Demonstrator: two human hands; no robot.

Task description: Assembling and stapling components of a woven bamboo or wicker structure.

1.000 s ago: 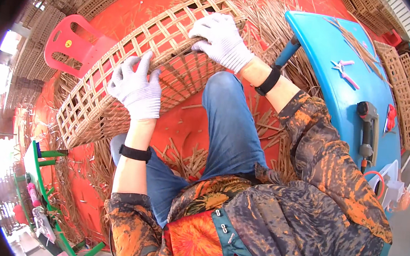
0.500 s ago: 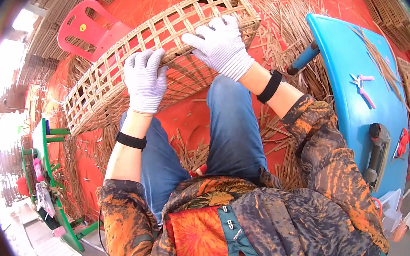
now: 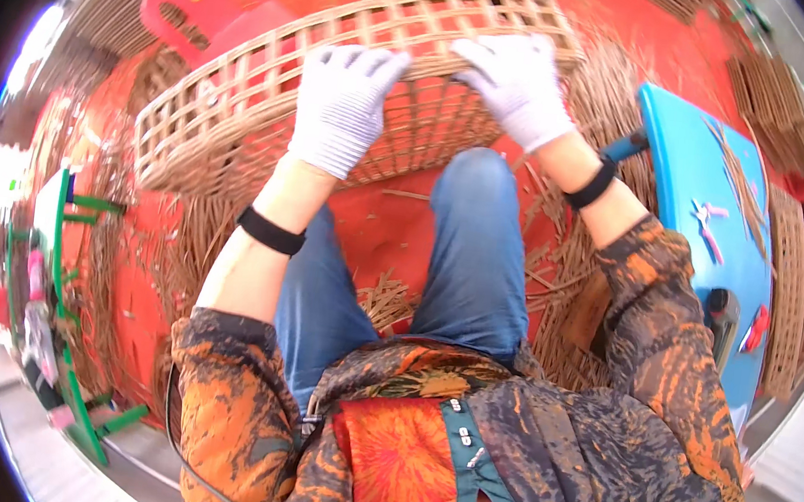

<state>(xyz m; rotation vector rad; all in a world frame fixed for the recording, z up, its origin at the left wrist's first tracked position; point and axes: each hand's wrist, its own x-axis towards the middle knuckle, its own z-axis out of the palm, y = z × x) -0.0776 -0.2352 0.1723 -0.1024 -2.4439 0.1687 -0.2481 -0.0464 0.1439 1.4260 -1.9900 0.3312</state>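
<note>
In front of my knees a long woven wicker basket (image 3: 234, 81) is held up, tilted, its open lattice side facing up. My left hand (image 3: 344, 108), in a white striped knit glove, has its fingers closed over the basket's near edge, left of the middle. My right hand (image 3: 522, 87), gloved the same way, grips that edge further right, with thumb and fingers bent over it. The fingertips of both hands are partly hidden or blurred.
To the right stands a blue table (image 3: 680, 168) bearing pink-handled pliers (image 3: 711, 233), loose strips (image 3: 742, 184) and a dark hand tool (image 3: 723, 319). A red plastic chair (image 3: 192, 8) is beyond the basket, a green frame (image 3: 68, 353) at left. Cut strips litter the red floor.
The basket has swung to lie more level across the view. Both hands have shifted right with it and sit closer together along its edge. My view has turned somewhat.
</note>
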